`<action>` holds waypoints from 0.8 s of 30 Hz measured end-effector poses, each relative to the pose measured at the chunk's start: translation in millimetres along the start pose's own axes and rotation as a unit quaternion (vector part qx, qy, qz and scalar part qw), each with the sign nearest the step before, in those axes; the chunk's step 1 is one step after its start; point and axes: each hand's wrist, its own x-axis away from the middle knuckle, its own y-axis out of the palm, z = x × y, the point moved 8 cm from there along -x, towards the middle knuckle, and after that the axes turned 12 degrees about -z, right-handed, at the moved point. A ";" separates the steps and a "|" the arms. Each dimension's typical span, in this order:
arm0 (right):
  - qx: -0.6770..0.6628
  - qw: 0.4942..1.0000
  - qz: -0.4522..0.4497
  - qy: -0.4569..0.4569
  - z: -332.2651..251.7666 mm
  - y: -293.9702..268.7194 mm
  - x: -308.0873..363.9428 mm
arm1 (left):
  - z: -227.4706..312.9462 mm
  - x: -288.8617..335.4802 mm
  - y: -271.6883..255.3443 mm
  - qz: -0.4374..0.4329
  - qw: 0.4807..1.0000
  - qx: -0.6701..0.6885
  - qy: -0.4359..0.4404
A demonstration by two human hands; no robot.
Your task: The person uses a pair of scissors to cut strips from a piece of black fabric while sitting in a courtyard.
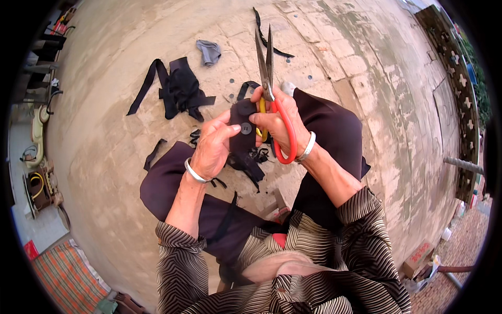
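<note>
My left hand (211, 148) pinches a dark piece of cloth (240, 142) by its left edge, the thumb beside a black button (246, 128) on it. A second round dark button (246, 108) sits further up the same piece. Within my right hand (290, 114) is a pair of scissors (266, 76), one handle red and the other yellow. Their blades point away from me, slightly parted, with nothing between them. My right thumb and fingers also press on the cloth's right edge near the upper button. Fingers behind the cloth are partly hidden.
Black scraps (183, 86), a grey cloth (209, 52) and a black strip (260, 26) lie on the paved ground (130, 172) ahead. Several loose buttons are scattered there. More dark scraps (246, 166) are between my knees. A sewing machine (39, 191) stands far left, a cardboard box (418, 257) lower right.
</note>
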 end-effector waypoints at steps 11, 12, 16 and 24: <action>0.186 0.980 0.036 -0.057 2.4 -12.6 -1.0 | 18.9 21.3 -26.3 0.109 0.992 -0.057 0.040; 0.330 0.939 0.047 -0.085 -7.6 -8.7 4.0 | 24.1 25.0 -30.9 0.120 0.989 -0.054 0.066; 0.565 0.811 0.061 -0.141 -27.8 11.4 20.7 | 40.8 35.2 -42.5 0.162 0.978 -0.050 0.119; 0.716 0.685 0.031 -0.133 -13.2 23.9 18.8 | 45.3 38.5 -48.5 0.185 0.967 -0.070 0.160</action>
